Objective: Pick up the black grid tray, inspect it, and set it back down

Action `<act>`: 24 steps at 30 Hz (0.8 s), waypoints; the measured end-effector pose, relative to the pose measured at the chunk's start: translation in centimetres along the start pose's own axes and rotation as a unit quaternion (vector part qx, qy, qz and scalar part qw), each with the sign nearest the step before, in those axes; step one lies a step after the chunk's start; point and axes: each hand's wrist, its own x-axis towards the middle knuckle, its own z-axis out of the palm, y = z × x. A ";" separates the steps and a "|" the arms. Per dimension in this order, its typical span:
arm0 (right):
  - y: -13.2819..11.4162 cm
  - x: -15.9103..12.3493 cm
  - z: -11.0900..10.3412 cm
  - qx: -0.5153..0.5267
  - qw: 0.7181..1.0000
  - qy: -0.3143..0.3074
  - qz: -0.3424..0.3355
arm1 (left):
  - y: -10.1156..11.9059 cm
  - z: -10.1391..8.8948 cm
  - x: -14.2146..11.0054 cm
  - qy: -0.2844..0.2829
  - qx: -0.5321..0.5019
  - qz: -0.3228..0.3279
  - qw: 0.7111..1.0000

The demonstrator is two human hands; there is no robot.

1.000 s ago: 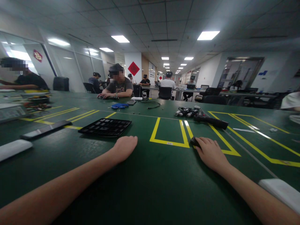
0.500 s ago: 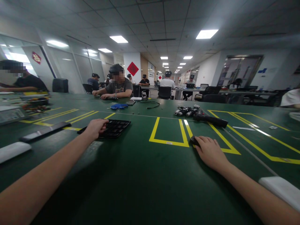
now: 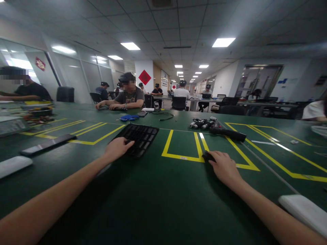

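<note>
My left hand (image 3: 117,148) grips the near edge of a black compartment tray (image 3: 141,136), which lies turned at an angle on the green table (image 3: 158,197), left of a yellow-taped rectangle (image 3: 182,145). My right hand (image 3: 222,166) lies palm down over a small black object (image 3: 207,156) at the rectangle's near right corner; its fingers are curled over it.
A black cylindrical tool (image 3: 228,134) and a cluster of small metal parts (image 3: 203,123) lie beyond the right hand. A dark flat bar (image 3: 47,144) and a white pad (image 3: 14,166) are at left, another white pad (image 3: 301,211) at right. Other people sit at the table's far side.
My left hand reached from the table's middle to the black tray, took hold of it and dragged it rightward, turning it. The right hand stayed on the small black object.
</note>
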 end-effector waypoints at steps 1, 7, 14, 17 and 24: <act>-0.8 -0.3 0.0 0.047 0.999 0.000 -0.006 | 1.8 0.6 -0.7 -0.005 -0.041 0.016 0.999; -5.2 -3.2 1.3 0.376 0.920 -0.027 -0.104 | 10.3 3.6 -6.3 -0.056 -0.280 0.169 0.943; -5.0 -4.2 2.7 0.392 0.891 -0.047 -0.222 | 10.6 4.2 -7.8 -0.149 -0.342 0.222 0.901; -5.0 -4.2 2.8 0.399 0.894 -0.034 -0.202 | 10.6 3.9 -8.0 -0.182 -0.352 0.206 0.895; -5.8 -4.5 1.1 0.419 0.884 -0.065 -0.197 | 10.7 2.8 -9.3 -0.224 -0.433 0.225 0.843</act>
